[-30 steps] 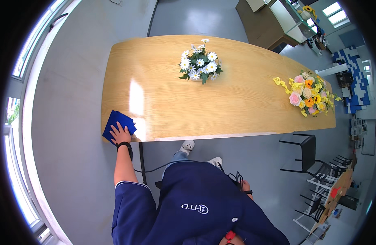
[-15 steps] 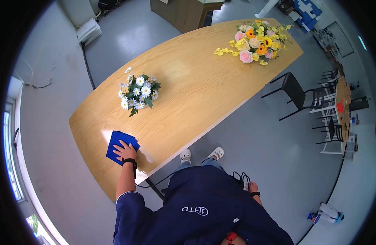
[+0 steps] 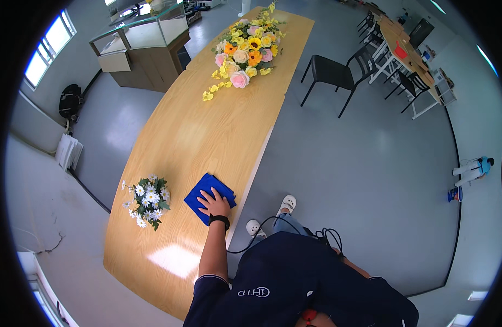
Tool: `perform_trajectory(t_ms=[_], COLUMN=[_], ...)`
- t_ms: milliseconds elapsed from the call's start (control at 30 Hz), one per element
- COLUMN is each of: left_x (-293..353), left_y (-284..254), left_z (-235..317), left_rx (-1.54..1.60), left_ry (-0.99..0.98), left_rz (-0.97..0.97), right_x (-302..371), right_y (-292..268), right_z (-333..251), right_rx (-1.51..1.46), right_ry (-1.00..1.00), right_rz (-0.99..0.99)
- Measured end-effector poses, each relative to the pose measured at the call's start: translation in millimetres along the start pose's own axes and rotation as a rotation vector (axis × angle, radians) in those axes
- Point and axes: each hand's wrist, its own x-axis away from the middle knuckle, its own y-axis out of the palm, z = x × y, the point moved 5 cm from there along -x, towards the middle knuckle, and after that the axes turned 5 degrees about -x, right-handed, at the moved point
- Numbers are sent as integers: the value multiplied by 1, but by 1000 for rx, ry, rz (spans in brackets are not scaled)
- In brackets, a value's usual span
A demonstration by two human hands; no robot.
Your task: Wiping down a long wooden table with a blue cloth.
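Note:
My left hand [image 3: 214,205] lies flat on a folded blue cloth [image 3: 205,192], fingers spread, pressing it against the wooden table [image 3: 193,136] by its near edge. A black band circles that wrist. To the left of the cloth, apart from it, stands a bunch of white daisies [image 3: 148,197] with green leaves. Down by my right side is my right forearm [image 3: 357,266], partly behind my dark shirt. The fingers of my right hand are hidden there, beside a looped black cable [image 3: 328,233].
A large arrangement of yellow, orange and pink flowers [image 3: 245,52] sits at the table's far end. Beyond the table's right edge stands a black chair [image 3: 332,73]. A glass-topped display counter [image 3: 147,60] is at the back left. My shoes [image 3: 287,204] are beside the table.
My left hand has slid the blue cloth along the table, from its near left end to right of the daisies. My body and view have turned, and my feet have stepped.

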Motion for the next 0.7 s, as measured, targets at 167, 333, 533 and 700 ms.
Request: perform_trajectory(t_ms=[167, 333, 533, 700], left_x=[9, 14, 13, 8], left_y=[1, 9, 13, 15], left_z=[8, -3, 1, 6], left_rx=[-13, -95, -122, -157], left_ry=[87, 98, 61, 2], left_rz=[82, 97, 147, 149], right_x=[-53, -78, -86, -118], right_y=[-3, -19, -34, -58], right_z=[-32, -68, -56, -49], right_rx=[-243, -9, 42, 4], right_ry=[-91, -112, -37, -19], right_rz=[26, 51, 10, 22])
